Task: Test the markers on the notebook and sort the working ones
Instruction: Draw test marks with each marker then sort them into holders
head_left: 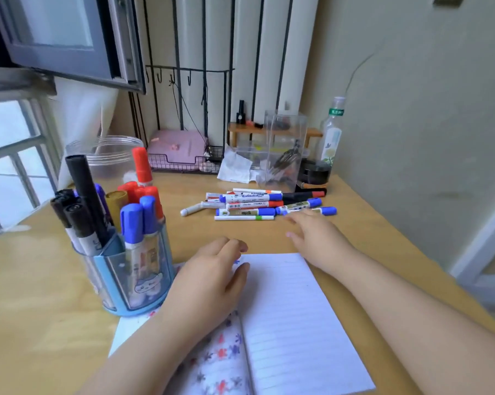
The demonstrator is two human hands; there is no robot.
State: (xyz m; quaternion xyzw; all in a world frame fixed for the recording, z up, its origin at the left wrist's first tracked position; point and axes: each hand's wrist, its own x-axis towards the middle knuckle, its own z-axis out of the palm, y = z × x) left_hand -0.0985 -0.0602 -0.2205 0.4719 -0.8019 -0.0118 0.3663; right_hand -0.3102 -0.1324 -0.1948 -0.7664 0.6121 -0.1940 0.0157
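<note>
Blue holder [143,292] already crowded with markers; loose pile [257,205] untested on table [354,232]. Left hand [209,280] flat, steadying notebook [291,317]; right hand [317,238] reaching, grip released.

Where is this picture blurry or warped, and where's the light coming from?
Head view: the right hand is motion-blurred near the loose markers; wide-angle bending curves the window frame and desk edges; daylight enters from that window, leaving a sheen on the desk beside the marker holder.

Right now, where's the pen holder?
In the head view the pen holder stands on the desk at the left, full of markers, just left of the left hand and the notebook.
</note>
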